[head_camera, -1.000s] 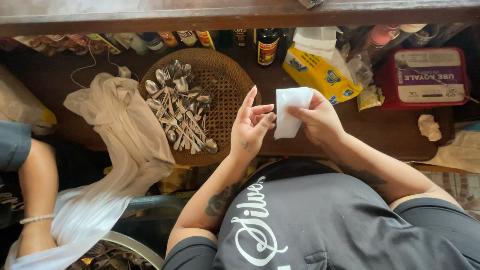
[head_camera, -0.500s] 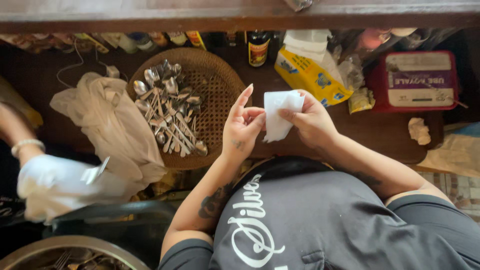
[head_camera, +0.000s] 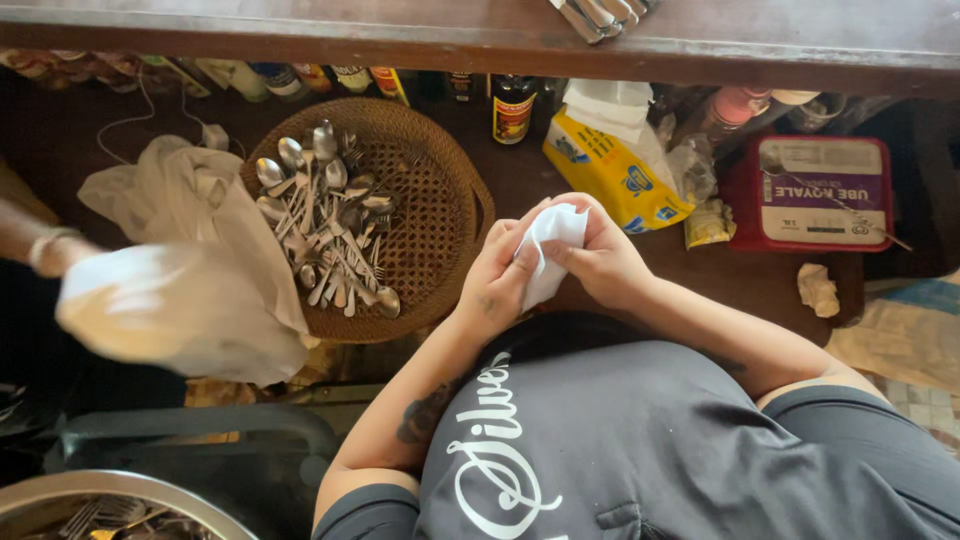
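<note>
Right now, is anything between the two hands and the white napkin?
No. The left hand and right hand both grip the white napkin directly; nothing visible lies between them and it.

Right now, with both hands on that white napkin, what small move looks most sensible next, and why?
Probably press the fold flat: the left hand and right hand both pinch the white paper napkin, which looks partly folded and loose. The wicker tray of spoons beside them sits untouched, so finishing the fold seems first.
</note>
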